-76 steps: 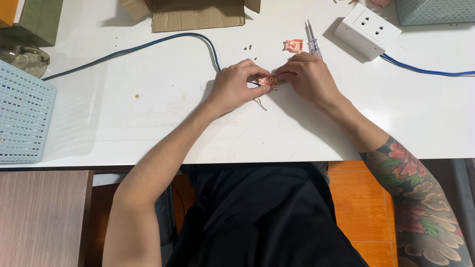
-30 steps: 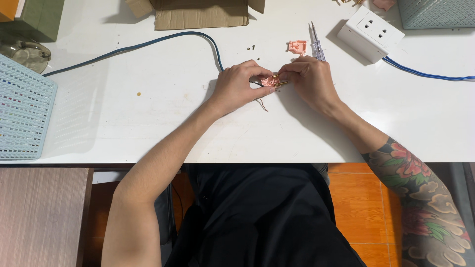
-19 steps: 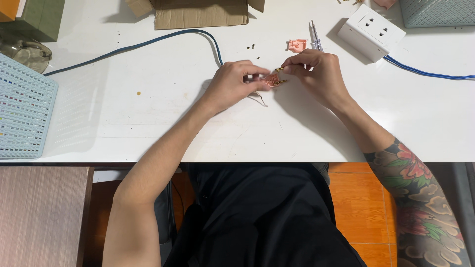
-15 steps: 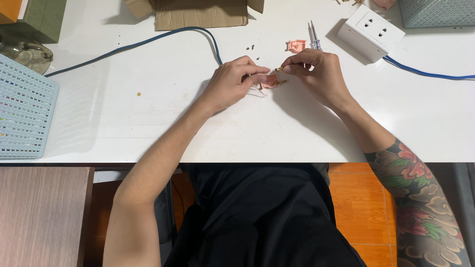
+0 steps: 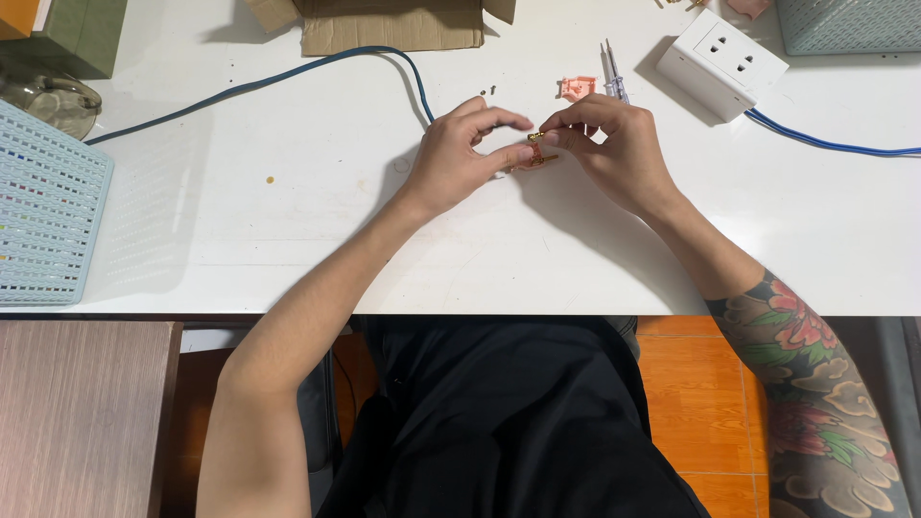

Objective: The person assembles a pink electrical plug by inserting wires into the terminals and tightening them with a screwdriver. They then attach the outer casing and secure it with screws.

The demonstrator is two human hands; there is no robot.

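A brown cardboard box [image 5: 393, 24] lies at the far edge of the white bench [image 5: 288, 221], its flaps open toward the person. At the far left corner stands one green box [image 5: 82, 34] with an orange one behind it, only partly in view, and a clear glass dish [image 5: 53, 101] just in front. Two pale blue mesh baskets show: one basket [image 5: 43, 206] at the left edge of the bench, the other basket [image 5: 849, 24] at the far right corner. No labels can be read on any of them.

One white socket block [image 5: 724, 58] sits at the far right, with a blue cable [image 5: 825, 144] running off to the right edge. A second blue cable [image 5: 288, 72] curves from the left across to the middle of the bench. One small pink plastic piece [image 5: 576, 88] lies just beyond the hands, and one slim screwdriver [image 5: 612, 72] lies beside it.

The left hand [image 5: 460, 158] and the right hand [image 5: 619, 149] meet over the middle of the bench. Between them is one small brass part [image 5: 535, 153], held just above the bench top. The right hand's grip is pinched on its upper end with thumb and forefinger; the left hand's grip holds its lower end at the thumb tip, the other fingers curled above it.
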